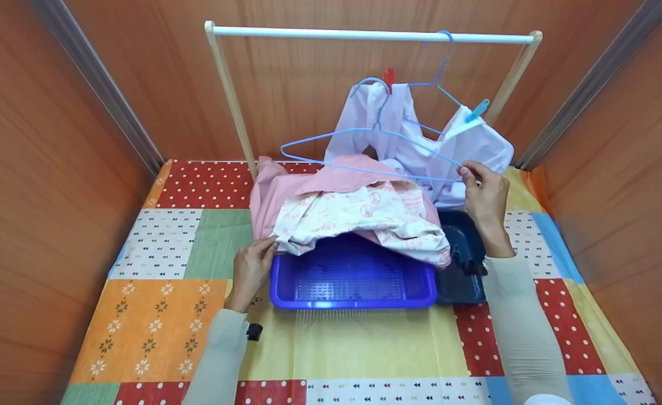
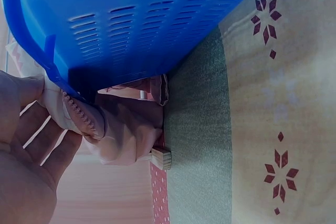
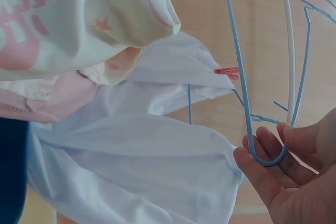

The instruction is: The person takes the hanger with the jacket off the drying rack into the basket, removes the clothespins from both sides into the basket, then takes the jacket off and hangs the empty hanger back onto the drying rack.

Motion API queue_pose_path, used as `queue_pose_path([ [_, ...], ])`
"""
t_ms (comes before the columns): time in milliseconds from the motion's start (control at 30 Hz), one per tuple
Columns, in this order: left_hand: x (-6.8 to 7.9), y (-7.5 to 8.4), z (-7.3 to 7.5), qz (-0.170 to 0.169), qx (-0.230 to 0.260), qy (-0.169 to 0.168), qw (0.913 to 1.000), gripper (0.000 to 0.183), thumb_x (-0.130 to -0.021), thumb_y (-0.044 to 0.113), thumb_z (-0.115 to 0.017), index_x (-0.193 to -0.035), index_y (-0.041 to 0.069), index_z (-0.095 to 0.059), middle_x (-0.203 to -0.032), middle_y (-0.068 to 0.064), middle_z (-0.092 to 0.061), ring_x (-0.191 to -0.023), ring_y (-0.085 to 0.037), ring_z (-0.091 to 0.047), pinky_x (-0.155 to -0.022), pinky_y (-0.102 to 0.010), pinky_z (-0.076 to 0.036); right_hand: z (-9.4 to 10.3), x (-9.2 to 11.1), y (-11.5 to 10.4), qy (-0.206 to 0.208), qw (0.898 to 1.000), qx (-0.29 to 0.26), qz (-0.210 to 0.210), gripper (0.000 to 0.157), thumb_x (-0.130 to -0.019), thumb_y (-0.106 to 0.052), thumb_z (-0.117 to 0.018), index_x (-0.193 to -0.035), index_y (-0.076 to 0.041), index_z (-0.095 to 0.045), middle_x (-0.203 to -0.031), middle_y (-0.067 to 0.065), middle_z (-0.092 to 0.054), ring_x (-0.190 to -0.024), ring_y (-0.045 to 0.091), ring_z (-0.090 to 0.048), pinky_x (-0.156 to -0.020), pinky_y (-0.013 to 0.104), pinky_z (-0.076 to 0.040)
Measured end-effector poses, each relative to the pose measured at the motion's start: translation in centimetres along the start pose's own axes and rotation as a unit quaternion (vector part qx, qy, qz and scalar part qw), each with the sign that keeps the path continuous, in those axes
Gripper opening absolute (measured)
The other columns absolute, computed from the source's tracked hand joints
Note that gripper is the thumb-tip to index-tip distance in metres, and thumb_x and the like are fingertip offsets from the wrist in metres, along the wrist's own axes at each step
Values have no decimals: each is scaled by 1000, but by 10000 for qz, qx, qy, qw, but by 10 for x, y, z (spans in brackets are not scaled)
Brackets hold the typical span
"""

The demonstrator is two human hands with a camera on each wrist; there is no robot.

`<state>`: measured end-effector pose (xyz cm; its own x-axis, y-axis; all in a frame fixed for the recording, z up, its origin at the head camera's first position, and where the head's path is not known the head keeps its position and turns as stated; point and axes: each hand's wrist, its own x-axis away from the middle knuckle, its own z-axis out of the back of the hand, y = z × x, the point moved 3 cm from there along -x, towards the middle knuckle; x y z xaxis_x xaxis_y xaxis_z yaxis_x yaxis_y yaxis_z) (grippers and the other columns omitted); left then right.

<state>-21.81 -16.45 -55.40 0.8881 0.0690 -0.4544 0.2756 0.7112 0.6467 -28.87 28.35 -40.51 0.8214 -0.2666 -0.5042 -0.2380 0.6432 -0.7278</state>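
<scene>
A pink zippered garment (image 1: pixel 274 197) with a white printed lining (image 1: pixel 359 211) lies bunched over the back of a blue plastic basket (image 1: pixel 353 304). At its near left corner, my left hand (image 1: pixel 250 273) pinches the cloth edge between thumb and fingers. The zipper teeth (image 2: pixel 81 111) show close to those fingers in the left wrist view. My right hand (image 1: pixel 487 197) grips the right end of a blue wire hanger (image 3: pixel 240 61), its thumb and fingers around the bend. This hanger is held above the garment, its hook upward and its left end reaching over the pink cloth.
Behind stands a rack with a white rod (image 1: pixel 319 34). A second blue hanger (image 1: pixel 449 94) hangs there, carrying a white garment (image 1: pixel 345 121) clipped by red (image 1: pixel 388 79) and light blue (image 1: pixel 478 110) clothespins. A dark tray (image 1: pixel 460 289) sits right of the basket. Wooden panels enclose the patchwork cloth.
</scene>
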Motion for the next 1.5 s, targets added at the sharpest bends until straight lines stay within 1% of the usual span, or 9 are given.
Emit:
queue_pose_path([
  [167, 0, 0, 0, -46, -30, -50, 10000, 19, -89, 12, -71, -107, 6, -77, -102, -13, -76, -95, -32, -72, -81, -48, -56, -5, -5, 0, -21, 10000, -53, -56, 19, -96, -11, -63, -105, 2, -73, -98, 16, -76, -91, 22, -70, -72, 5, -42],
  [233, -1, 0, -1, -44, -29, -93, 9999, 19, -90, 12, -70, -107, 7, -76, -102, -13, -76, -96, -32, -72, -81, -48, -56, -7, -8, 1, 11, 9999, -42, -109, 20, -96, -12, -63, -106, 2, -73, -99, 15, -76, -90, 18, -70, -72, 5, -42],
  [333, 0, 0, -1, -10, -7, -174, 9998, 20, -90, 12, -70, -108, 7, -76, -103, -12, -76, -97, -31, -72, -82, -48, -56, -10, -12, 1, 92, 9997, -80, -212, 19, -95, -11, -63, -105, 1, -74, -98, 16, -76, -83, 7, -66, -72, 6, -43],
  [467, 0, 0, -2, -51, -40, -166, 9998, 20, -89, 11, -71, -108, 6, -76, -103, -12, -76, -97, -31, -72, -82, -47, -56, -14, -20, -3, 142, 9991, -205, -342, 19, -96, -11, -63, -106, 1, -74, -98, 16, -76, -77, -5, -60, -70, 7, -45],
  [633, 0, 1, -1, -147, -97, -98, 9998, 19, -89, 12, -71, -106, 6, -77, -101, -12, -76, -96, -31, -72, -82, -47, -56, -19, -30, -12, 166, 9990, -181, -376, 20, -97, -12, -61, -106, 0, -74, -98, 15, -76, -73, -6, -57, -68, 9, -44],
  [800, 0, 2, -1, -107, -40, -124, 9999, 20, -89, 12, -71, -107, 6, -76, -102, -12, -76, -97, -31, -72, -83, -47, -56, -25, -38, -21, 202, 9991, -106, -364, 19, -96, -12, -62, -106, -1, -75, -97, 15, -76, -71, -6, -56, -66, 10, -42],
  [1167, 1, 3, 0, -110, -32, -140, 9998, 19, -89, 11, -71, -106, 6, -77, -100, -11, -77, -95, -29, -73, -82, -46, -56, -40, -54, -36, 152, 9989, 63, -448, 19, -96, -15, -62, -105, -5, -76, -95, 14, -76, -74, -2, -61, -69, 10, -43],
  [1333, 1, 2, 0, -104, -29, -117, 9999, 19, -88, 11, -71, -106, 7, -77, -100, -11, -77, -95, -30, -73, -82, -46, -55, -45, -59, -41, 94, 9991, 142, -386, 20, -98, -14, -60, -104, -5, -76, -95, 14, -76, -76, 4, -62, -69, 12, -42],
  [1500, 2, 1, 0, -131, -5, -76, 9999, 20, -88, 11, -72, -107, 7, -77, -100, -11, -77, -95, -30, -73, -82, -45, -55, -50, -65, -44, 59, 9993, -11, -379, 20, -98, -12, -59, -103, -2, -75, -95, 16, -75, -80, 13, -66, -69, 13, -43],
])
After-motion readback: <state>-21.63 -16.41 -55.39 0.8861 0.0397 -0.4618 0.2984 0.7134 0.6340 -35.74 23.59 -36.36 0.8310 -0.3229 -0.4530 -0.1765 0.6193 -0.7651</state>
